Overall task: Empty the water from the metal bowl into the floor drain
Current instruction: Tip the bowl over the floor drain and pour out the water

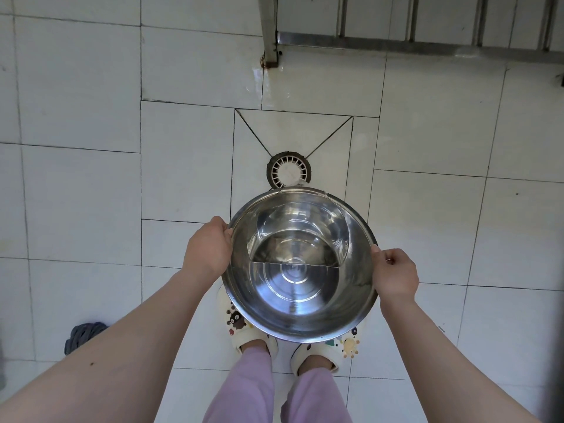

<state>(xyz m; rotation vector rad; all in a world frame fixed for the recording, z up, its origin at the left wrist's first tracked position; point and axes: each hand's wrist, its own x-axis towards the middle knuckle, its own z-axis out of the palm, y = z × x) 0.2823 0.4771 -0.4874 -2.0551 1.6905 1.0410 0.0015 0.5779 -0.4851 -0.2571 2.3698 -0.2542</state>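
Both hands, left hand (210,248) and right hand (395,274), are gripping the bowl (300,265) rim, tipping remaining water toward the drain (288,170) just beyond; pouring isn't finished.

Both bare forearms reach forward and down. The left hand (210,250) and the right hand (396,273) each clasp a rim of the bowl (300,264), fingers curled over its edge, holding it between them above the feet.

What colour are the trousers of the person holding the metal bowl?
Light purple trousers, seen best in the head view.
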